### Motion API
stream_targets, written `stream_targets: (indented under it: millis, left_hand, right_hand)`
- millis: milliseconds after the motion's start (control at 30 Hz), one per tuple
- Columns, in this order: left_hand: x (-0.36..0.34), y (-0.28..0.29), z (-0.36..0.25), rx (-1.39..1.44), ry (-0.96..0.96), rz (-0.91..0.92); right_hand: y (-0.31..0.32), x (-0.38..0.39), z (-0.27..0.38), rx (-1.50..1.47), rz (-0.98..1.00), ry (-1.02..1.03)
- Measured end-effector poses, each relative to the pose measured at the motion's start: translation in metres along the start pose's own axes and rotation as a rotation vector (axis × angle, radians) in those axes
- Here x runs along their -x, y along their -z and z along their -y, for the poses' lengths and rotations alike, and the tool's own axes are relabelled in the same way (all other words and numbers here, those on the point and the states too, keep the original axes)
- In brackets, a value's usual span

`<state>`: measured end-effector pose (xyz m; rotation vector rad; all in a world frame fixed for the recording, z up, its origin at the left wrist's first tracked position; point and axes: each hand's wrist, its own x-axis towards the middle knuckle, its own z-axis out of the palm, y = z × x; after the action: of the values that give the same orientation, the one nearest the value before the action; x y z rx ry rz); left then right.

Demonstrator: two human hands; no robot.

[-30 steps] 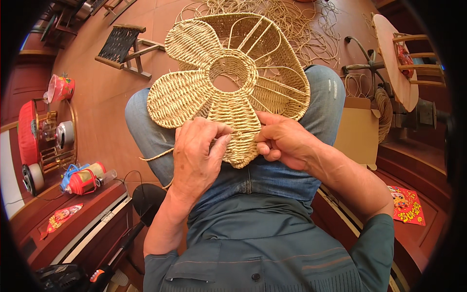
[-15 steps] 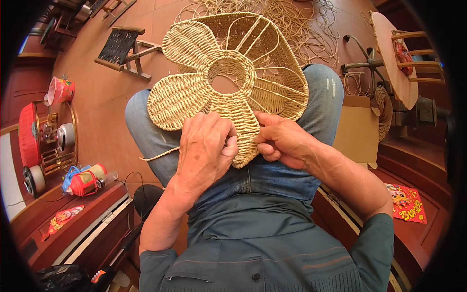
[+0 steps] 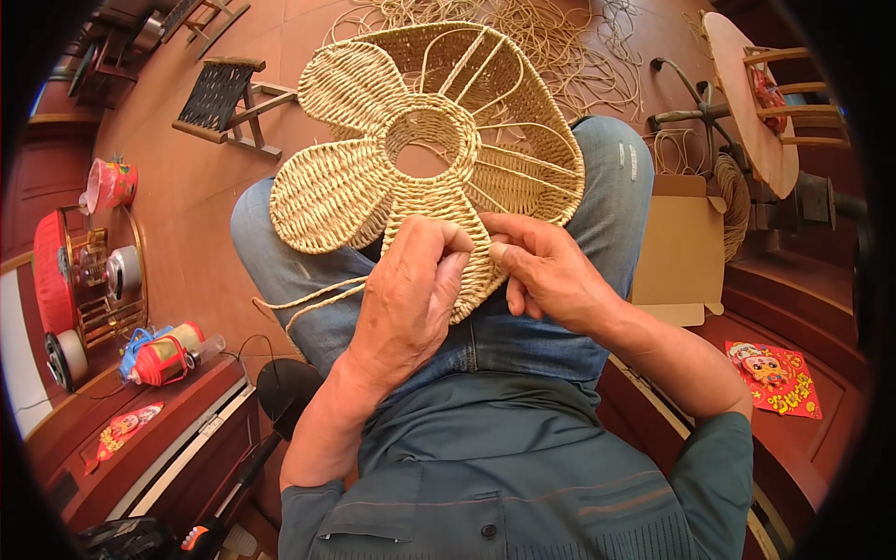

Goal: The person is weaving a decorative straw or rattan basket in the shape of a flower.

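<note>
A flower-shaped basket (image 3: 329, 191) of twisted straw cord rests on my lap. Two of its petals at the left are filled with weave, and a round opening sits at the middle. At the right, bare frame loops and spokes (image 3: 523, 168) span the deep woven side. My left hand (image 3: 406, 299) is closed over the near petal (image 3: 434, 210), fingertips pinched together on a straw cord (image 3: 322, 301) that trails out leftward in a bent loop. My right hand (image 3: 551, 275) pinches the right edge of that same petal between thumb and forefinger. The fingertips partly hide the weave there.
Loose cord (image 3: 560, 56) lies heaped on the tiled floor beyond the basket. A small stool (image 3: 219, 98) stands at the far left. To the right are a cardboard box (image 3: 677, 247), a coil of cord (image 3: 733, 205) and a wheeled chair base (image 3: 705, 112). A thermos (image 3: 166, 355) lies at the left.
My left hand has shifted slightly right, and the cord beside it now shows as two strands in a loop instead of one. The basket has moved slightly left in view.
</note>
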<state>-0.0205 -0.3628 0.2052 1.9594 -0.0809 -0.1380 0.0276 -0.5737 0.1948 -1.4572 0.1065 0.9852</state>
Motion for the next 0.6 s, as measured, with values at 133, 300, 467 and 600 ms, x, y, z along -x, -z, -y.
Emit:
stream_targets:
  millis: [133,300,467,600]
  left_hand:
    - [-0.003,-0.01,0.01,-0.249,-0.257,-0.081]
    - [0.001,-0.019,0.013,-0.432,-0.278,-0.127]
    - [0.001,-0.021,0.012,-0.476,-0.289,-0.129]
    - [0.005,-0.018,0.011,-0.497,-0.29,-0.122]
  right_hand:
    - [-0.006,-0.002,-0.004,0.013,-0.069,0.032]
    - [-0.005,-0.002,-0.007,-0.027,-0.064,0.04]
    - [-0.002,-0.005,-0.009,-0.024,-0.041,0.049]
    - [-0.002,-0.004,-0.008,-0.019,-0.024,0.046]
